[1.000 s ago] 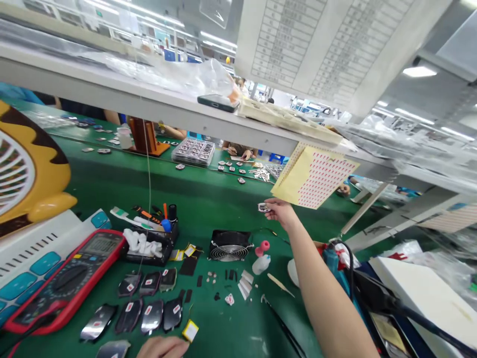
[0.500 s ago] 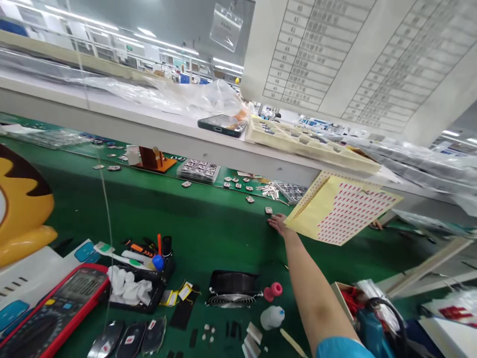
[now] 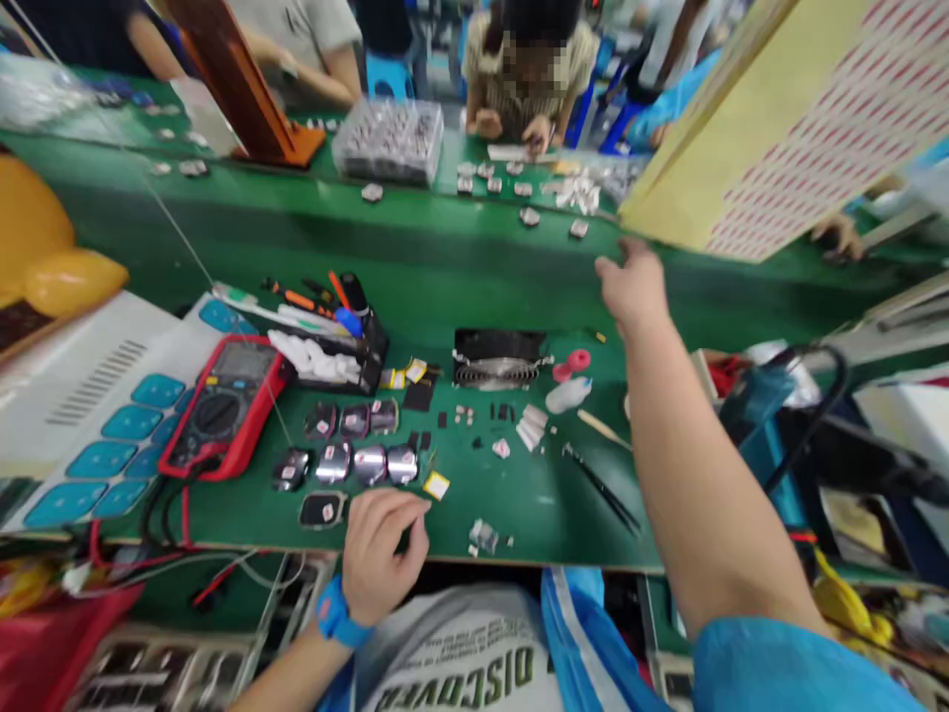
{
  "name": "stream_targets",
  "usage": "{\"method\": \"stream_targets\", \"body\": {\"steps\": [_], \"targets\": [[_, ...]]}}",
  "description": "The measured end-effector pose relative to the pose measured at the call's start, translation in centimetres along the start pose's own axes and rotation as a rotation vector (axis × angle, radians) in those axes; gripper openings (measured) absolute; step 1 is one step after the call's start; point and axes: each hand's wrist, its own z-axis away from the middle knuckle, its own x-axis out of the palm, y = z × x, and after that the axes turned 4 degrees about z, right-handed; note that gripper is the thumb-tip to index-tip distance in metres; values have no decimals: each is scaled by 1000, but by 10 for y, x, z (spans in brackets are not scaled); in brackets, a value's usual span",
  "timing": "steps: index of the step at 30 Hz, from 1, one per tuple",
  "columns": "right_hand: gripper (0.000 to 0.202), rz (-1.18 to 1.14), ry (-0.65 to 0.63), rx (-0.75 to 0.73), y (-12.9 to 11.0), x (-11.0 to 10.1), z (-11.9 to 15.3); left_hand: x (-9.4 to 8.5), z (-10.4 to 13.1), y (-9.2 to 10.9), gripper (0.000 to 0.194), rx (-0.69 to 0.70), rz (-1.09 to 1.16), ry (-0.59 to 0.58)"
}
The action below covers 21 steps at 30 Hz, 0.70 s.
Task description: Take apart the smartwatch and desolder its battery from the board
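My left hand (image 3: pixel 386 544), with a blue watch band at its wrist, is at the front edge of the green table. Its thumb and forefinger curl together in a pinch; whatever is between them is too small to make out. A yellow-edged white piece (image 3: pixel 437 485) lies just beyond the fingertips, and a dark watch-like case (image 3: pixel 322 509) is to their left. Stretched far forward, my right hand (image 3: pixel 634 282) has its thumb and fingers apart and holds nothing visible. Small metallic parts (image 3: pixel 578 228) (image 3: pixel 529 216) lie to its left, not touching it.
A red multimeter (image 3: pixel 226 405), a black tool holder (image 3: pixel 371 351) and rows of cases (image 3: pixel 371 463) stand left. A black fan (image 3: pixel 498 358), bottle (image 3: pixel 568 395) and tweezers (image 3: pixel 602 487) lie centre-right. A yellow sheet (image 3: pixel 748 129) hangs near my right hand. People sit opposite.
The view has tilted down, bringing my left hand and the table's front edge into sight. My right hand now appears farther right of the nearest metallic part, having been beside it before.
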Motion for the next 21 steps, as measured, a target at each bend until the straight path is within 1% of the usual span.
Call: {"method": "stream_targets", "body": {"steps": [2,3,4,5,6,7,8,9,10,12,14,16,18,21], "targets": [[45,10,44,-31,5,-19,52,2,1,3,19,-7,73,-58],[39,0,71,-95,7,-28,82,2,2,5,19,-15,113,-93],[26,-21,122,-229,9,-36,114,3,4,8,19,-27,155,-129],[13,-36,97,-322,11,-42,146,4,5,12,19,-36,198,-166],[12,-55,-46,-384,15,-45,176,5,6,17,19,-39,241,-200],[13,-81,-226,-437,20,-44,205,7,7,22,19,-37,281,-230],[14,-96,-356,-471,27,-41,230,9,7,26,19,-27,316,-263],[15,-100,-428,-477,34,-36,252,11,7,30,18,-9,341,-298],[15,-99,-462,-488,40,-30,270,14,6,32,17,16,353,-334],[9,-68,-460,-488,51,-19,296,20,3,35,14,70,338,-413],[6,14,-412,-501,57,-11,310,25,1,36,11,106,293,-478],[10,112,-350,-547,60,-8,317,28,0,36,11,108,264,-512],[14,164,-308,-611,61,-6,318,28,-2,38,13,94,258,-519],[21,141,-306,-645,58,-3,316,27,-3,42,13,75,240,-516]]}}
